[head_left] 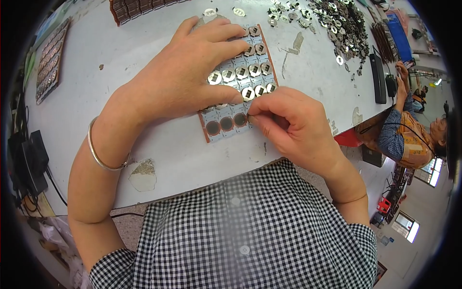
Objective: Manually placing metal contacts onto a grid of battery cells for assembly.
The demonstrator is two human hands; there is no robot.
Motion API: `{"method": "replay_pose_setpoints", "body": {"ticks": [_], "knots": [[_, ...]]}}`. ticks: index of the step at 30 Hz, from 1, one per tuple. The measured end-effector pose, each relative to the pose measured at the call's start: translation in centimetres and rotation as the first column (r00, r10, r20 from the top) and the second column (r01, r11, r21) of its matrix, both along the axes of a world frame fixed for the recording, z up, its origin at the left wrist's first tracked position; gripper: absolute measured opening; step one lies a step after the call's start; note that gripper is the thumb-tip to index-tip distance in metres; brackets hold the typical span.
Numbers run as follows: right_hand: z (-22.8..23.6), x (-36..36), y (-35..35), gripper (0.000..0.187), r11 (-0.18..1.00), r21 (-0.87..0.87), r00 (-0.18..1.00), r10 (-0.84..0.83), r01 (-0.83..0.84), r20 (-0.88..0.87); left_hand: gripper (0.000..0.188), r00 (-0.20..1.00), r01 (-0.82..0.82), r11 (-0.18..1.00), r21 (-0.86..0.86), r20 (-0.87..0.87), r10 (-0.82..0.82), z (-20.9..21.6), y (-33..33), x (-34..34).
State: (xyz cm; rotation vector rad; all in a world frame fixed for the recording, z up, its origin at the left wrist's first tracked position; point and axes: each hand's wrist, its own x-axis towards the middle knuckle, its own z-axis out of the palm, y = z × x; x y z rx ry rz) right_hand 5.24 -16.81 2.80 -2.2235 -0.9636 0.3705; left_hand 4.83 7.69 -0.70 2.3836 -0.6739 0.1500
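Note:
A light blue circuit board panel (221,137) with reddish-brown edges lies on the white table in front of me. Rows of round silver metal clips (241,72) with square openings cover most of it. Along its near edge, dark round spots (226,124) ringed in reddish brown show no clips. My left hand (187,72) spreads over the panel's left side, its fingertips and thumb resting on the clips. At the panel's near right corner, my right hand (301,127) pinches thumb and forefinger together beside the last dark spot. Whatever is between those fingertips is hidden.
Loose silver clips (344,33) form a heap at the far right, with two single clips (239,11) beyond the panel. Filled panels lie at the left (53,60) and far edge (139,9). A black bar-shaped box (378,79) stands right; another person (409,139) sits there.

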Motion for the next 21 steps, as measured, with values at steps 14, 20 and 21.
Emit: {"method": "replay_pose_setpoints", "body": {"ticks": [14,20,21], "knots": [[-3.2,-1.7,-0.3,0.031,0.981,0.184,0.926,-0.012,-0.062,0.377,0.071,1.0,0.006,1.0,0.003,-0.031,-0.005,0.2,0.0,0.1],[-3.1,-1.7,-0.2,0.03,0.981,0.188,0.926,-0.026,-0.049,0.377,0.073,0.999,0.014,0.999,0.034,-0.03,-0.013,0.3,0.0,0.1],[-3.0,-1.7,-0.1,0.03,0.983,0.177,0.928,-0.02,-0.05,0.372,0.073,0.999,0.013,0.999,0.042,-0.033,-0.011,0.4,0.0,0.1]]}}
